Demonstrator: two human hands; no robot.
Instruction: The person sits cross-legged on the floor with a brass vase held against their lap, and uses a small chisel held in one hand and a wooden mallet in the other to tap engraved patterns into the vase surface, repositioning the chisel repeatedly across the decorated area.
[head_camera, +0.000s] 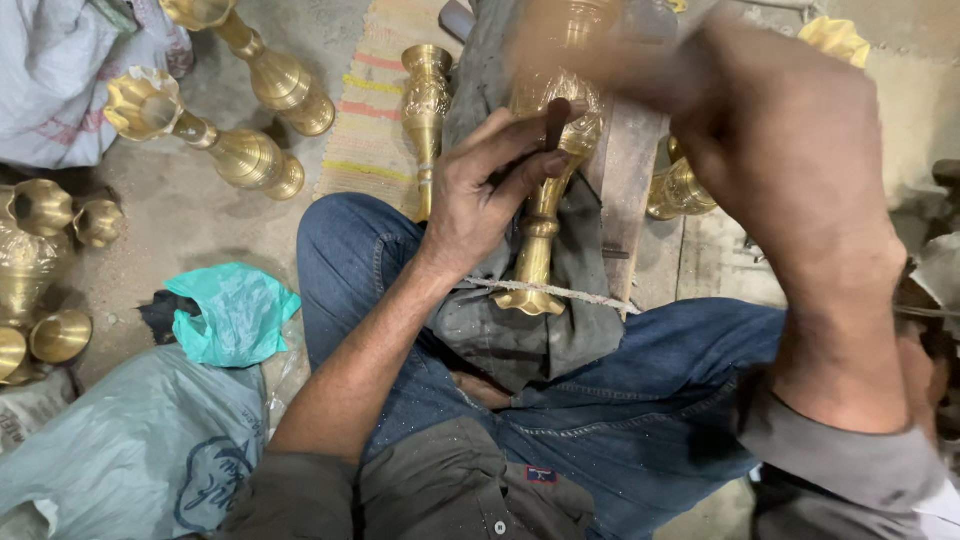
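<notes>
Two hands: left hand (490, 190) pinches a dark punch (556, 125) against the vase (545, 200); right hand (760, 130) raised, blurred, grip unreadable.
Vase: on cloth (520, 330) across the lap.
Risk: blow may hit fingers; vase could roll.

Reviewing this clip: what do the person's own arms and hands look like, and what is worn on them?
Both hands are bare: no gloves, rings or watch visible. The left hand shows clearly, its forearm bare up to a rolled grey-olive sleeve at the elbow. The right hand is motion-blurred; its forearm is bare too, ending in a rolled grey sleeve cuff.
</notes>
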